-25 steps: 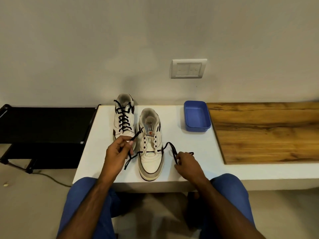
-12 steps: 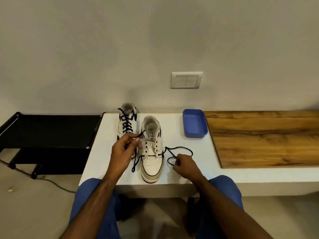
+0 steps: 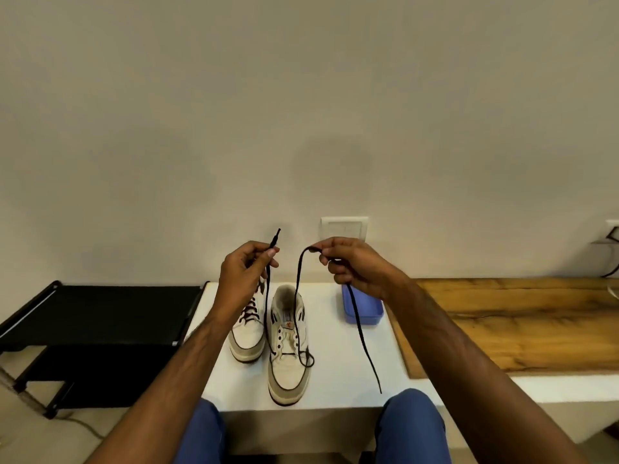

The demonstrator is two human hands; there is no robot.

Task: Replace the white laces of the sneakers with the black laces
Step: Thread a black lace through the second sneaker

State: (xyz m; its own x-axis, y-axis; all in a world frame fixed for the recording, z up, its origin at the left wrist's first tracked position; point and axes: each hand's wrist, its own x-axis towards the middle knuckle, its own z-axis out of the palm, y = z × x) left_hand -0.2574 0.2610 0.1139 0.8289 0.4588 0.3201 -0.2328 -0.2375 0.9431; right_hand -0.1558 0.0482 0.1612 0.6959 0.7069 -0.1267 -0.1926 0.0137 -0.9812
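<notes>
Holding the black lace (image 3: 296,296) up over the sneaker (image 3: 288,346), left hand (image 3: 244,272) and right hand (image 3: 351,266) each pinching a strand.

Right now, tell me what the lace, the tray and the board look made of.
Black lace: seemingly woven fabric cord, limp and matt, with a stiff tip.
Blue tray: probably moulded plastic, uniform colour, smooth rounded rim.
Board: wood or wood-look laminate, brown grain streaks, faint sheen.
</notes>
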